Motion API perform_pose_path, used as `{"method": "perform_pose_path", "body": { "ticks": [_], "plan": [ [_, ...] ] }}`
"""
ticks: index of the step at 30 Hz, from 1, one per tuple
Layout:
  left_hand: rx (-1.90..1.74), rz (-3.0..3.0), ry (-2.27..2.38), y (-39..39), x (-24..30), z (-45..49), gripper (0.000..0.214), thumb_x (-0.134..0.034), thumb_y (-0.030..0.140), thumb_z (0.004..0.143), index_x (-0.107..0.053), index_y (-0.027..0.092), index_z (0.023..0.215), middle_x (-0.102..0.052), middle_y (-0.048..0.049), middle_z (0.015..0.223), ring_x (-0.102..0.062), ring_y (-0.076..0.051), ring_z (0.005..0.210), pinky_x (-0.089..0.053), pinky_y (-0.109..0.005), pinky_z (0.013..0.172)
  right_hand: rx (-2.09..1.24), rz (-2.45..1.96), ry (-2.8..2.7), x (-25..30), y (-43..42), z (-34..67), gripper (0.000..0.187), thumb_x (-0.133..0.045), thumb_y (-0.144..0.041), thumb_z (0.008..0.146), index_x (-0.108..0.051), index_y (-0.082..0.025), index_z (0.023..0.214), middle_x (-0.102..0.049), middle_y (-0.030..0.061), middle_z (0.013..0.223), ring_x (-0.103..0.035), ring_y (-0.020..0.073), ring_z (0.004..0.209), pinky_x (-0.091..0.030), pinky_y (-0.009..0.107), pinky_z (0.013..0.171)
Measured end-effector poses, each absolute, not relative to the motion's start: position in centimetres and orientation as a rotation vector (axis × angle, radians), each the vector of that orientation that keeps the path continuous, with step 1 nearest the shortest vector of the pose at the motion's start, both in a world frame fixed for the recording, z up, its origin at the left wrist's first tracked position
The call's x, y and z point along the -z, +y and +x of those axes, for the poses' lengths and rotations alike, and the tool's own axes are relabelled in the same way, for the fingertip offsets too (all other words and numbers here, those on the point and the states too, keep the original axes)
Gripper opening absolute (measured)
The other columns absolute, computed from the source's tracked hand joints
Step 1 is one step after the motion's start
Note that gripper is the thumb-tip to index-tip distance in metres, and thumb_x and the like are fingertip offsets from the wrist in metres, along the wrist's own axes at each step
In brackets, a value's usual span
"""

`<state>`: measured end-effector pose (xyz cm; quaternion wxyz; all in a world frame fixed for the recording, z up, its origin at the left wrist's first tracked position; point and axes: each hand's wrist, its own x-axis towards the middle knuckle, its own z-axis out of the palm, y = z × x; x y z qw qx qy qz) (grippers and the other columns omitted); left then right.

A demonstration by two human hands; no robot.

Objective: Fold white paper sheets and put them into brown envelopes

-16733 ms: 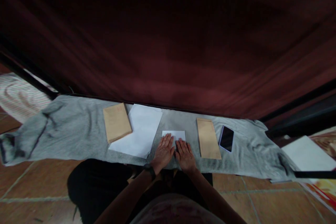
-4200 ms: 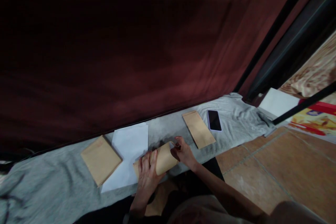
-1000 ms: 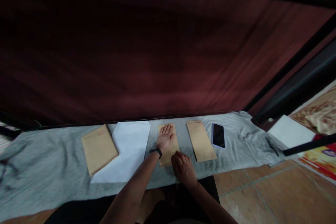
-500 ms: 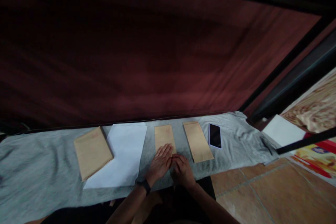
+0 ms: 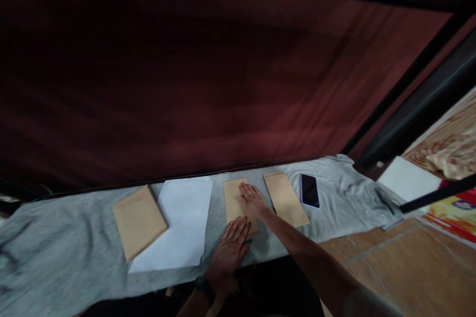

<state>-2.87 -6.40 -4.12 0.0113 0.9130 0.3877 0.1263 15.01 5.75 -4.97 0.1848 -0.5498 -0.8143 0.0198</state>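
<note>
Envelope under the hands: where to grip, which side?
Probably the left long edge, coming from the left: the brown envelope lies flat, the right hand covering its right side, the left hand its near end; that edge is mostly uncovered.

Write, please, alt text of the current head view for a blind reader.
The left hand and right hand rest, open, on a brown envelope on gray cloth. To its left, stacked brown envelopes partly cover white paper sheets; to its right lie a second brown envelope and a smartphone.
</note>
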Motion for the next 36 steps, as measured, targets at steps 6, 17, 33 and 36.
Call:
{"method": "perform_pose_path", "body": {
  "ticks": [6, 17, 33, 36],
  "plan": [
    [-0.359, 2.798, 1.208, -6.6, 3.7, -2.9, 0.058, -0.039, 0.042, 0.103, -0.028, 0.024, 0.157, -0.035, -0.0077, 0.162, -0.033, -0.025, 0.149, -0.034, -0.048, 0.120, -0.050, -1.606, -2.234, 4.9, 6.6, 14.9, 0.055, -0.039, -0.028, 0.103, -0.032, -0.018, 0.156, -0.043, 0.0116, 0.156, -0.037, 0.0220, 0.146, -0.020, 0.048, 0.123],
    [-0.392, 2.710, 1.225, -6.6, 3.9, -3.0, 0.049, -0.041, 0.035, 0.103, -0.043, 0.020, 0.149, -0.048, -0.0083, 0.154, -0.043, -0.022, 0.143, -0.039, -0.045, 0.118, -0.075, -1.366, -2.373, 5.2, -3.4, 17.5, 0.054, -0.043, -0.027, 0.102, -0.036, -0.015, 0.154, -0.043, 0.0129, 0.156, -0.040, 0.0240, 0.145, -0.032, 0.047, 0.119],
    [-0.640, 2.336, 1.552, -7.1, 4.2, -3.1, 0.036, -0.040, 0.018, 0.098, -0.064, 0.021, 0.124, -0.069, -0.0085, 0.127, -0.064, -0.024, 0.116, -0.052, -0.045, 0.102, -0.216, -1.586, -2.090, 4.0, -6.9, 16.7, 0.031, -0.051, -0.011, 0.095, -0.068, -0.023, 0.118, -0.070, 0.0061, 0.121, -0.061, 0.0220, 0.114, -0.043, 0.043, 0.104],
    [-0.718, 2.286, 1.553, -7.1, 4.4, -2.9, 0.034, -0.038, 0.018, 0.099, -0.063, 0.020, 0.122, -0.069, -0.0092, 0.125, -0.063, -0.024, 0.117, -0.051, -0.045, 0.104, -0.199, -1.451, -2.214, 4.0, -8.3, 15.0, 0.039, -0.051, -0.014, 0.096, -0.061, -0.021, 0.133, -0.062, 0.0075, 0.138, -0.053, 0.0226, 0.130, -0.036, 0.044, 0.114]
  ]
}}
